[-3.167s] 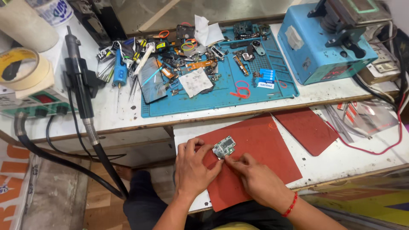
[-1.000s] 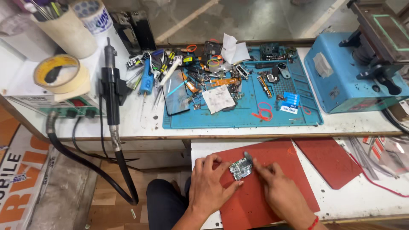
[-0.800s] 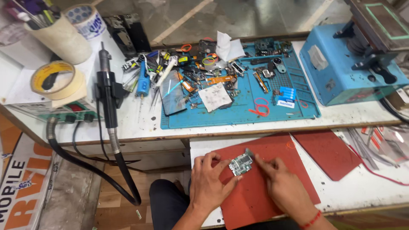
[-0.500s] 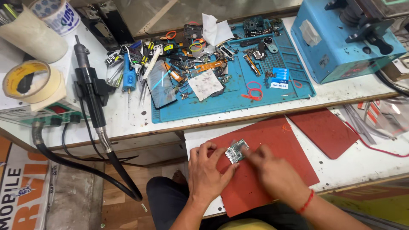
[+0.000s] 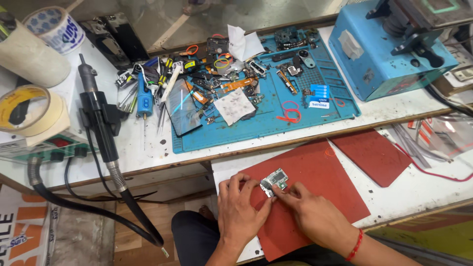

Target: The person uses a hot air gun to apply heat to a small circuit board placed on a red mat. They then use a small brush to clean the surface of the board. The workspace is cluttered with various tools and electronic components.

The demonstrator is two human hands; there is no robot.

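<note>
The left hand (image 5: 240, 212) and right hand (image 5: 309, 213) both pinch the small silver-and-green circuit board (image 5: 274, 180) at its edges, fingertips closed on it. The board lies on the large red rubber mat (image 5: 315, 197), which rests on the white bench (image 5: 423, 192). Judged light, stiff, thin and fragile; grip the bare edges only, clear of the soldered components.

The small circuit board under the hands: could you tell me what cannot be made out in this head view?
- Circuit board: its components are too small to tell; the left hand and right hand cover its near edge.
- Fingertips at the board: any fine tool held is not discernible.
- Blue machine: cut off by the top edge.
- Parts on the blue mat: too small and crowded.
</note>
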